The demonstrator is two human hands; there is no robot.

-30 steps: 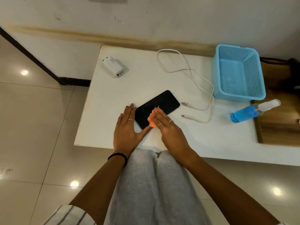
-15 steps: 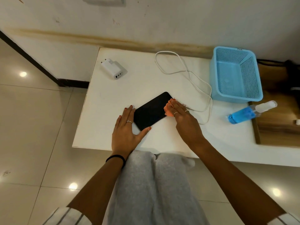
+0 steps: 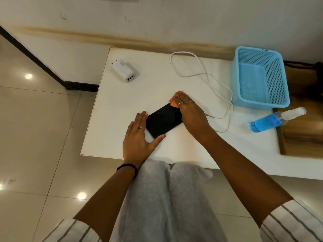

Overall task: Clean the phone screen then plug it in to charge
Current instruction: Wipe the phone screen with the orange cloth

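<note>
A black phone [image 3: 161, 121] lies screen up on the white table [image 3: 122, 102], slanted from near left to far right. My left hand [image 3: 138, 137] rests flat against its near left end, thumb along the near edge, holding it still. My right hand [image 3: 189, 112] presses a small orange cloth [image 3: 173, 100] onto the phone's far right end and covers most of the cloth. A white charging cable [image 3: 206, 74] loops across the table behind my right hand. A white charger plug [image 3: 125, 71] lies at the far left of the table.
A light blue mesh basket [image 3: 260, 77] stands at the far right. Just in front of that basket, a spray bottle of blue liquid [image 3: 274, 120] lies on its side. A wooden surface [image 3: 304, 119] adjoins the table's right side. My grey-trousered knee reaches the table's near edge.
My right hand slid the orange cloth along the screen from the phone's near left end to its far right end. My left hand stayed in place at the near end.
</note>
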